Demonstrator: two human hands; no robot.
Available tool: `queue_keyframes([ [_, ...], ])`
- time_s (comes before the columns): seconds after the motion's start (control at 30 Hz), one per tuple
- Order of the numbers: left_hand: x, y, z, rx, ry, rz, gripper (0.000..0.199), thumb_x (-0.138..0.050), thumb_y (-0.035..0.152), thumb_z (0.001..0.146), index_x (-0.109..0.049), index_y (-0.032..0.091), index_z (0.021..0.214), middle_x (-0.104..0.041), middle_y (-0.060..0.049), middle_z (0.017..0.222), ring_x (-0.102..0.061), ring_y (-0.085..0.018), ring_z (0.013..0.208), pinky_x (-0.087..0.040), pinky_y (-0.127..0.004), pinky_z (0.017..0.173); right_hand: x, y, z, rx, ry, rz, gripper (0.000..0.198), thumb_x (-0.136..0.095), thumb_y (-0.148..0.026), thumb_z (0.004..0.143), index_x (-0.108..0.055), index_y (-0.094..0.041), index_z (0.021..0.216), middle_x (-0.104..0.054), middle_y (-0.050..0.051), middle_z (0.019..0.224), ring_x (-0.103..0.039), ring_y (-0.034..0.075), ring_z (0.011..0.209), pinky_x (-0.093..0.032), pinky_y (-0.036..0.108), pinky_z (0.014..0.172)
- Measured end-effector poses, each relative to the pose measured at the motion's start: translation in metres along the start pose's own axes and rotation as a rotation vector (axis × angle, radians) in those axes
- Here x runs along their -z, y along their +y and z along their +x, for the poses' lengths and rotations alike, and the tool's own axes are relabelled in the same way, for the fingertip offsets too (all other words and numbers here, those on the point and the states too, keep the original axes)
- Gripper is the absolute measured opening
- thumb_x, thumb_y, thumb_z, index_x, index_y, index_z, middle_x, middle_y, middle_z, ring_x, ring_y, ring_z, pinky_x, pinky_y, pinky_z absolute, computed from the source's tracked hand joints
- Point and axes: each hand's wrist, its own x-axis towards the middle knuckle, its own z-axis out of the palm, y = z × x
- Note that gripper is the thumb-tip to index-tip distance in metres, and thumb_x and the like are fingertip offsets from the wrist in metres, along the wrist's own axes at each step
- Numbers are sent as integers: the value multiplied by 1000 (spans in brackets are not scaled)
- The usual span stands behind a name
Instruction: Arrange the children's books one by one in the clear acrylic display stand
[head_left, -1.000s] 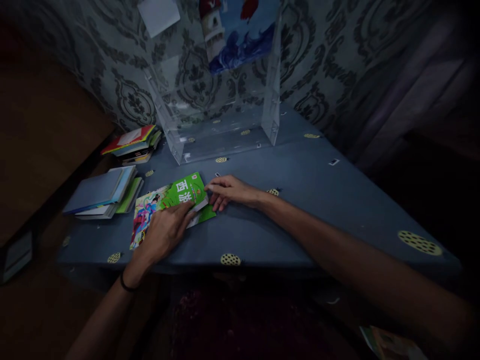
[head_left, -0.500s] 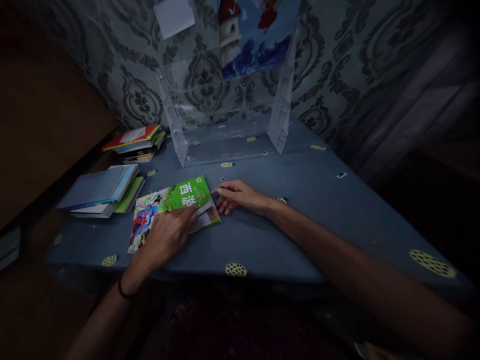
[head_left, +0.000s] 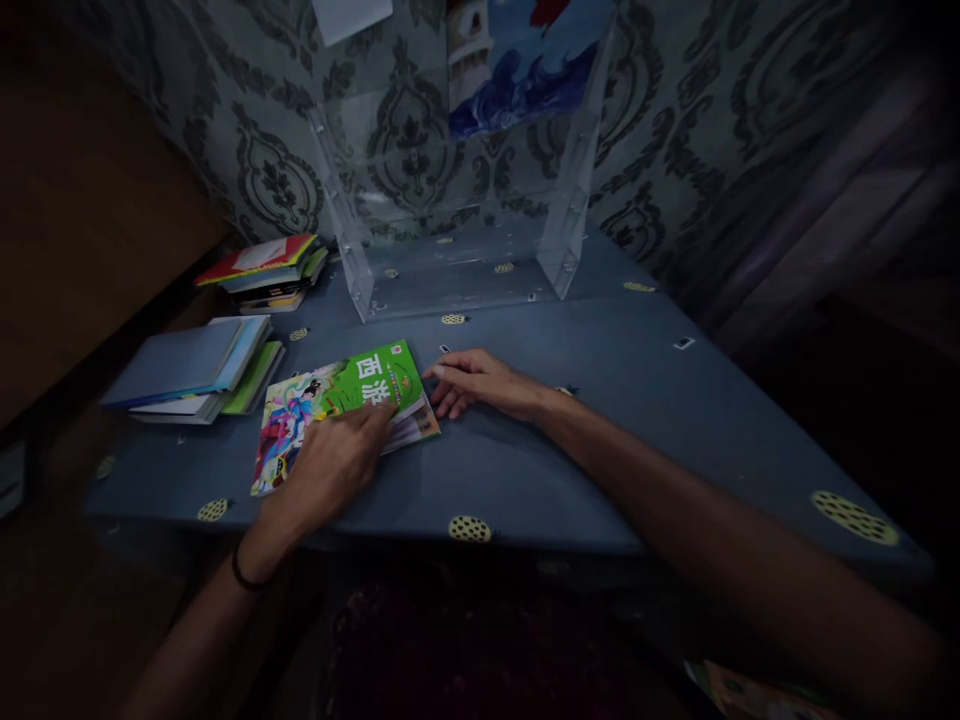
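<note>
The book (head_left: 349, 385) lies flat on the near left part of the table (head_left: 540, 480), cover up, its long axis running roughly left to right with the right end a little farther from the person; at its near right corner the cover stands slightly raised, and pale pages (head_left: 411, 430) show beneath; the left hand (head_left: 337, 460) comes in over the near long edge, palm down, its fingers resting across the cover and reaching toward that raised corner, so the book lies under it and beyond it; whether its thumb pinches the cover from below is hidden, so I cannot tell if that grip is closed; the right hand (head_left: 480, 385) is just off the right short edge, its fingers loosely bent with nothing visible between them, and from it the book lies straight to the left; whether its fingertips touch that edge is too fine to tell; the left hand is thus the nearer, the right facing the short end; farther left sits a stack of books (head_left: 180, 360) with a grey one on top, behind it a red-topped pile (head_left: 259, 265), and beyond the book stands a clear stand (head_left: 562, 255)
</note>
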Motion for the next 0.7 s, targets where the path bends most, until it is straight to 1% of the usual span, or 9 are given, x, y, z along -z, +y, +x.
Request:
queue_keyframes([
  [0.07, -5, 3, -2, -17, 15, 35, 34, -37, 18, 102, -58, 14, 127, -75, -14, 110, -73, -24, 96, -59, -34, 74, 1, 1, 1, 2, 7, -10, 13, -55, -23, 99, -63, -14, 97, -70, 4, 73, -71, 13, 64, -57, 20, 56],
  [0.17, -15, 7, -6, -41, 87, 104, 32, -42, 24, 102, -60, 13, 127, -69, -16, 126, -67, -28, 115, -60, -40, 87, 2, 1, 3, 46, 75, -39, 11, -55, -21, 98, -63, -14, 95, -69, 2, 70, -69, 11, 59, -55, 19, 52],
  [0.27, -27, 10, -10, -49, 165, 145, 34, -46, 27, 102, -60, 12, 129, -67, -16, 132, -63, -30, 123, -57, -43, 96, 2, 0, 2, 140, 123, -73, 12, -57, -24, 97, -64, -14, 96, -70, 2, 71, -66, 9, 56, -51, 18, 51],
  [0.3, -30, 10, -11, -50, 182, 145, 34, -47, 27, 102, -61, 12, 129, -67, -16, 132, -63, -30, 124, -56, -43, 97, 1, -1, 2, 167, 101, -82, 15, -57, -27, 97, -65, -15, 97, -71, 2, 73, -66, 9, 57, -50, 18, 52],
  [0.4, -36, 13, -12, -43, 217, 131, 35, -47, 26, 102, -61, 10, 129, -67, -17, 131, -61, -30, 125, -56, -43, 98, -4, 0, 0, 180, -67, -146, 23, -62, -38, 93, -66, -15, 95, -72, 2, 77, -65, 10, 61, -49, 20, 54],
  [0.5, -35, 12, -14, -35, 218, 105, 37, -45, 27, 102, -60, 11, 132, -65, -16, 135, -59, -30, 128, -54, -44, 101, -9, 4, 0, 163, -173, -267, 25, -69, -40, 86, -67, -16, 92, -66, -1, 70, -58, 9, 58, -47, 22, 55],
  [0.6, -30, -7, -26, -45, 132, 38, 40, -45, 33, 103, -55, 16, 138, -60, -12, 143, -56, -26, 133, -48, -47, 108, -14, 8, -1, 191, -173, -393, 25, -75, -36, 79, -69, -18, 95, -58, -4, 69, -52, 9, 60, -43, 22, 56],
  [0.63, -28, -18, -33, -24, 96, 25, 42, -45, 36, 103, -53, 19, 140, -58, -12, 145, -54, -27, 135, -45, -50, 110, -15, 8, -1, 214, -170, -450, 25, -78, -34, 77, -70, -18, 95, -56, -4, 70, -51, 9, 61, -42, 23, 56],
  [0.7, -26, -43, -52, 79, 38, 21, 49, -49, 46, 100, -50, 23, 143, -52, -12, 150, -47, -32, 140, -41, -59, 112, -18, 9, -1, 276, -164, -586, 26, -81, -28, 73, -71, -19, 96, -55, -4, 73, -50, 10, 63, -41, 23, 56],
])
